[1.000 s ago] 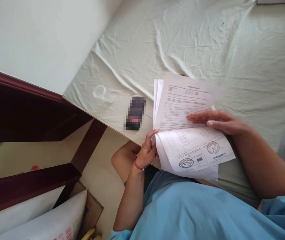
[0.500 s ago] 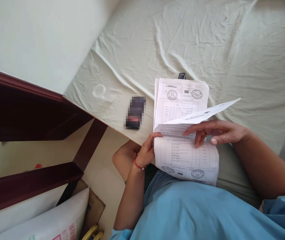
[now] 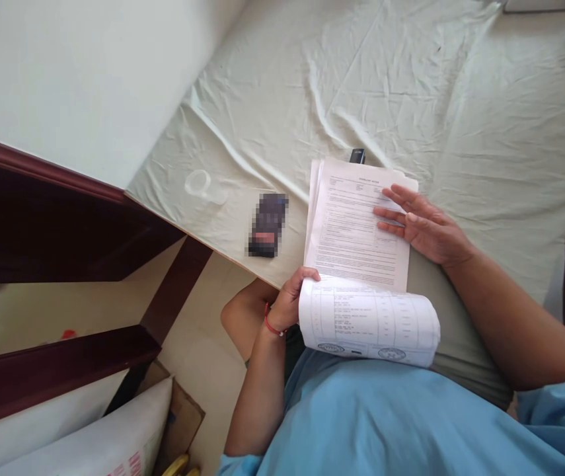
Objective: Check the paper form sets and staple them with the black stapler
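Note:
A stack of printed papers lies on the pale green sheet, partly over my lap, with a page of dense text on top. Several turned pages curl back toward my body, showing tables and two round stamps. My left hand is closed on the left edge of the papers at the fold, its thumb on top. Over the right side of the upper page is my right hand, fingers spread and holding nothing; whether it touches the page I cannot tell. Past the papers' top edge a small black object sticks out.
A dark phone-like object, blurred out, lies left of the papers on the bed sheet. Near the bed's left edge is a clear round plastic item. Dark wooden furniture and a white sack stand at the left.
The page that stood lifted has come over toward me onto the curled pages, uncovering a text page. My right hand has moved up and its fingers have spread; my left hand keeps its hold.

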The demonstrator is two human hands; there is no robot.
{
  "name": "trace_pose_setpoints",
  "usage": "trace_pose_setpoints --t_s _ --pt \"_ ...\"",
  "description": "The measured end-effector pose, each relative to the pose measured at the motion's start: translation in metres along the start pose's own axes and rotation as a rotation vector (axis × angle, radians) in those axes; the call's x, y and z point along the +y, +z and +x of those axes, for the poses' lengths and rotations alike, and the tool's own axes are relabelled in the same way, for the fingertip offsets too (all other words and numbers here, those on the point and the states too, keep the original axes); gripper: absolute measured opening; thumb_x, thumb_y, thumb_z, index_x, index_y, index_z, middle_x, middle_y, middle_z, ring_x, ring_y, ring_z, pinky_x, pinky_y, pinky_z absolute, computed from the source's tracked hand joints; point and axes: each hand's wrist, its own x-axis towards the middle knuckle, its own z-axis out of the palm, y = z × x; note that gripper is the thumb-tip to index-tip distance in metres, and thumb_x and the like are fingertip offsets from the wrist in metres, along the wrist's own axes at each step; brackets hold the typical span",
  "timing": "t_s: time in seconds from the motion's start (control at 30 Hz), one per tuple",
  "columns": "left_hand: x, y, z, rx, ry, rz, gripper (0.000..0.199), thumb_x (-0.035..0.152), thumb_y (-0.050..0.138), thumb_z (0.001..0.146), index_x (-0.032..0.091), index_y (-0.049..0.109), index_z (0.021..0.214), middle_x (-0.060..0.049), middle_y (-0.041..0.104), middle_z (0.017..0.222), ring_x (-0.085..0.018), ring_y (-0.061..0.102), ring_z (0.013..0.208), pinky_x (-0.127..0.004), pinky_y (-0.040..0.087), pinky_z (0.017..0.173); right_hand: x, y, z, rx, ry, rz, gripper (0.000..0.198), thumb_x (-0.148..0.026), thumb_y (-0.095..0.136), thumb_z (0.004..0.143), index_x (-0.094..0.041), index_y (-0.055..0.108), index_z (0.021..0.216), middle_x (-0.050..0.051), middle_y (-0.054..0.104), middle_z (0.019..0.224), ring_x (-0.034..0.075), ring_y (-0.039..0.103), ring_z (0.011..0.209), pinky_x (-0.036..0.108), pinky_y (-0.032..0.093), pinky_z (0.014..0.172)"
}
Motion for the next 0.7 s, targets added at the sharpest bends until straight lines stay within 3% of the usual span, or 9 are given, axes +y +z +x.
trace_pose_setpoints --t_s 0.3,0.7 --pt "-0.002 -0.0003 -0.0016 0.009 0.004 -0.022 0.024 0.03 0.077 0.084 0.025 0.06 0.101 0.002 0.058 0.088 -0.015 0.05 0.077 -0.028 0.042 0.071 0.0053 -0.0034 0.0024 -0.001 0.031 0.08 0.044 -0.04 0.074 0.095 -0.046 0.069 0.138 -0.006 0.054 0.163 0.029 0.055 0.15 0.058 0.039 0.132" --pt "-0.0016 0.0019 -0.0016 0.03 -0.017 -0.032 0.024 0.027 0.076 0.083 0.024 0.057 0.097 0.002 0.06 0.093 -0.016 0.052 0.082 -0.027 0.042 0.073 0.0047 -0.0035 0.0019 -0.005 0.025 0.063 0.045 -0.041 0.075 0.095 -0.045 0.069 0.139 -0.006 0.051 0.166 0.029 0.057 0.148 0.057 0.041 0.131"
